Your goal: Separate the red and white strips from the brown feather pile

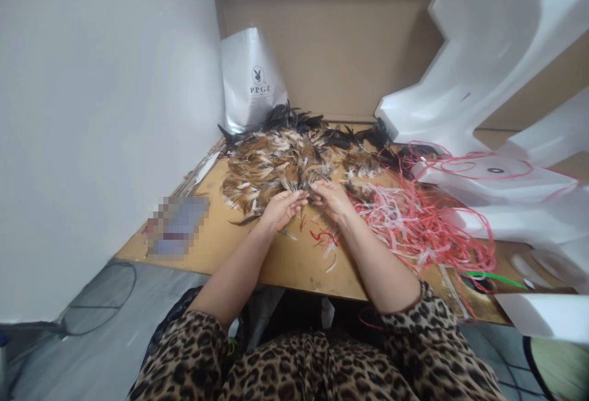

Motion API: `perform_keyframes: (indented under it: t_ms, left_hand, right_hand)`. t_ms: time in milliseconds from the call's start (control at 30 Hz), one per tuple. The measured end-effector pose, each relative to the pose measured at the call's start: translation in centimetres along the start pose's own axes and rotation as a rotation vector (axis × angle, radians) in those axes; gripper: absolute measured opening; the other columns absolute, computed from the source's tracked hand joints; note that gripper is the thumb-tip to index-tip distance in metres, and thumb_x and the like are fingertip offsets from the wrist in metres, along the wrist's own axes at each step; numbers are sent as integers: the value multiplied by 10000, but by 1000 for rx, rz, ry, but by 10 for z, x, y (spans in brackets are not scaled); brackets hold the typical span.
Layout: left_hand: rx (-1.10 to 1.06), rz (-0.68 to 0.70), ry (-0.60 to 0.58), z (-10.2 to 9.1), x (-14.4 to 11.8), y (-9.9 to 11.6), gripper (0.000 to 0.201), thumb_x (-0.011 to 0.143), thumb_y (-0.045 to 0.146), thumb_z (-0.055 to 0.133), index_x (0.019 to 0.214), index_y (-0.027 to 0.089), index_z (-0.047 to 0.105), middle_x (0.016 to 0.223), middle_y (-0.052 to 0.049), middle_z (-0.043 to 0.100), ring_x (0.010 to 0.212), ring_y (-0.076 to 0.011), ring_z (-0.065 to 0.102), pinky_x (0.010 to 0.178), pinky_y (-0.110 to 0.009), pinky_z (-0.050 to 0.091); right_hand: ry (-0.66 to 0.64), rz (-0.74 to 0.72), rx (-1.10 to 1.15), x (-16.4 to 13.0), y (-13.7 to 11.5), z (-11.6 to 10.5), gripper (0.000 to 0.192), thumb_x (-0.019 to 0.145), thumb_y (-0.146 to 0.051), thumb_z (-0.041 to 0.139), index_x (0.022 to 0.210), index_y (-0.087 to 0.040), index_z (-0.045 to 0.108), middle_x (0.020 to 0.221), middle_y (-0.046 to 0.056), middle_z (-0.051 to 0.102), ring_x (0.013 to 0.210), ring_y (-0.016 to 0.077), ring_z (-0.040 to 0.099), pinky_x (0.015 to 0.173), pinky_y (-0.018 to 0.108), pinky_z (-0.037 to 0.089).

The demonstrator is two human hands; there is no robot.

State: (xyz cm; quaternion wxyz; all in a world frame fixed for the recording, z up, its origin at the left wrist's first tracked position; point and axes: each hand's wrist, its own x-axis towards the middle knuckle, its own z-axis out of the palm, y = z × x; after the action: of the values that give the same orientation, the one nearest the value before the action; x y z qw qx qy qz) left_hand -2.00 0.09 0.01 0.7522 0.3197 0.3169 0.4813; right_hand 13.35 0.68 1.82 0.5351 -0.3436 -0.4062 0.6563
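Observation:
Brown, white and black feathers (262, 162) lie heaped on the tan table (276, 260) in front of me. At the near edge of that heap my left hand (284, 208) is closed, its fingertips pinched on small feathers. My right hand (332, 198) is beside it, a short gap to the right, thumb and fingers also pinched together on feathers. The exact pieces between the fingertips are too small to separate from the heap. Just below the right hand lies a short red strand (324, 238) with loose feather bits around it.
Tangled red and white plastic strands (414, 223) cover the table's right side. White moulded foam (460, 70) rises behind them. A silver bag (251, 82) stands at the back left, against a cardboard panel (340, 39). A blurred-out item (179, 226) lies at the left edge.

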Motion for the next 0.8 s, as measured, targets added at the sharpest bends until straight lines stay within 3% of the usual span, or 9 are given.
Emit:
perform_keyframes:
  t_ms: [200, 433, 800]
  left_hand:
    - [15, -43, -1, 1, 0, -1, 101, 752, 150, 624, 831, 90, 641, 790, -77, 701, 609, -80, 634, 488, -139, 425]
    - [28, -56, 9, 2, -1, -3, 76, 754, 152, 625, 779, 82, 611, 734, -70, 688, 584, -69, 620, 484, -136, 414]
    - [78, 35, 26, -2, 2, -5, 192, 649, 215, 721, 750, 86, 620, 663, -23, 639, 542, -37, 550, 490, -139, 384]
  right_hand:
    - [23, -8, -55, 0, 3, 3, 250, 577, -334, 750, 631, -153, 585, 454, -57, 454, 417, 40, 339, 436, 204, 207]
    - [89, -113, -148, 0, 6, 7, 233, 607, -351, 712, 610, -165, 571, 443, -68, 423, 410, 45, 316, 441, 217, 201]
    - [81, -100, -203, -2, 7, 9, 259, 597, -386, 717, 635, -168, 582, 474, -56, 473, 433, 54, 363, 456, 220, 249]
